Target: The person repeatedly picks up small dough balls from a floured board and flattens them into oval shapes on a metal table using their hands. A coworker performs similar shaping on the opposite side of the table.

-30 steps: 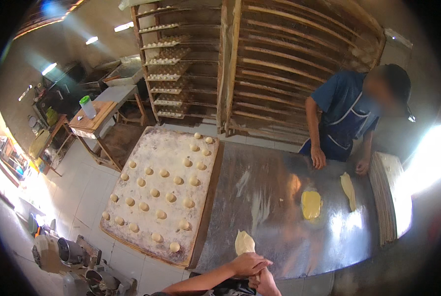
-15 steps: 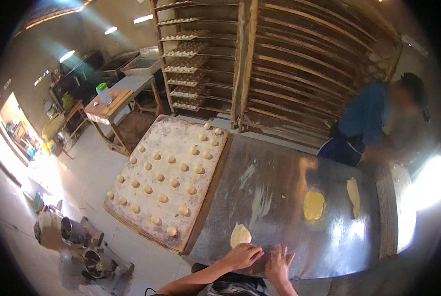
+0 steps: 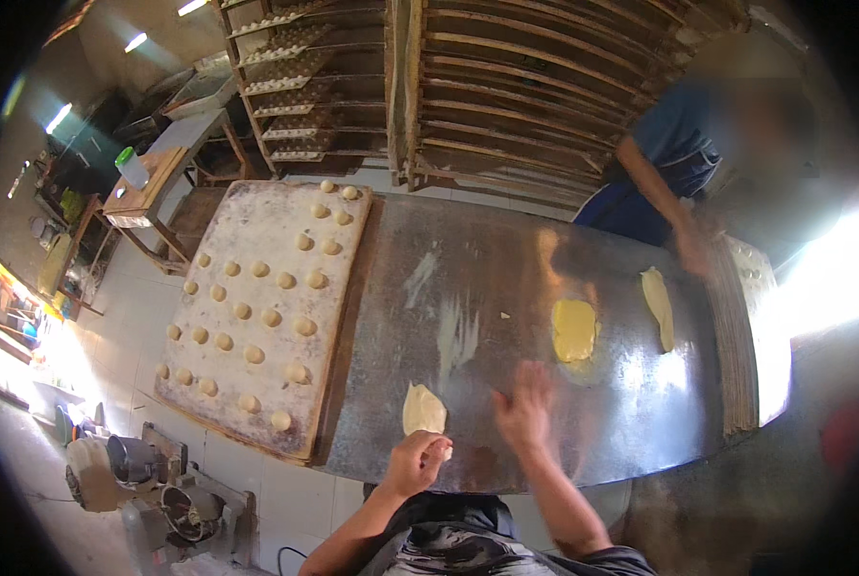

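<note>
My left hand (image 3: pixel 418 463) is closed at the near edge of the metal table, its fingers curled round the near end of a pale flat piece of dough (image 3: pixel 423 410). A small bit of dough shows beside the fingertips. To the right, my right hand (image 3: pixel 527 411) lies over the bare metal with its fingers stretched out, slightly blurred, holding nothing. Beyond it sits a soft yellow slab (image 3: pixel 575 331), looking like butter or margarine. A long, thin strip of dough (image 3: pixel 658 309) lies farther right.
Left of the metal table (image 3: pixel 391 288), a floured board (image 3: pixel 256 221) bears several dough balls. A co-worker (image 3: pixel 660 163) leans over the far right corner, beside stacked boards (image 3: pixel 734 336). Wooden racks (image 3: pixel 506 106) stand behind. Machinery (image 3: pixel 189 504) stands on the floor at left.
My right hand has moved away from my left, forward and to the right across the table. The left hand stays by the dough, now curled more tightly. The view has shifted; the co-worker's arm reaches down.
</note>
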Available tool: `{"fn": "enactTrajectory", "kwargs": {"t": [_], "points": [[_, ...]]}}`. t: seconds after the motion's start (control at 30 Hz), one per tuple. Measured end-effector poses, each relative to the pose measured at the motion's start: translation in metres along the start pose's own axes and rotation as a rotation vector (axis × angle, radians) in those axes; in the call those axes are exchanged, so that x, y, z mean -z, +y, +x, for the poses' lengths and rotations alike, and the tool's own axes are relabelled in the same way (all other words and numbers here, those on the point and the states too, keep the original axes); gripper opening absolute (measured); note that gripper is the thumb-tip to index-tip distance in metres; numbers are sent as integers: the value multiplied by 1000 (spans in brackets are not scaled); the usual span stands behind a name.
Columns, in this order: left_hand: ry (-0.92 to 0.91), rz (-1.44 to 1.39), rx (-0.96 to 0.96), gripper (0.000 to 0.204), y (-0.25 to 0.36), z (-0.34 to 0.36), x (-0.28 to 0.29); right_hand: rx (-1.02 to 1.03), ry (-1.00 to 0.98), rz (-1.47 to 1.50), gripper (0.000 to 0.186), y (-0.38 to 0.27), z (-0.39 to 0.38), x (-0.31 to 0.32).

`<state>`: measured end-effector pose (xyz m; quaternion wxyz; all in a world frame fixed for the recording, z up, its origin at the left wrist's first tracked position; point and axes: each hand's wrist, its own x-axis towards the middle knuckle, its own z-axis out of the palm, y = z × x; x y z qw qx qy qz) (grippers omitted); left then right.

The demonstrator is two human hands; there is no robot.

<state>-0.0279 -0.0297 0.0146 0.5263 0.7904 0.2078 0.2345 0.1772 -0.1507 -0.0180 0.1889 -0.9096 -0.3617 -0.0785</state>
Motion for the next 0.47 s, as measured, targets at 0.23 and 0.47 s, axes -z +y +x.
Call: {"fn": "enactTrajectory", "kwargs": {"t": [0.23,0.47], "points": [[26,-7,8,21,-9,-3,1,109,-384,-61,62,12,-34,28],[-25,-13,62,24,-12,-3,-1,365,-437,241,63,-33,-30,-37]]}}
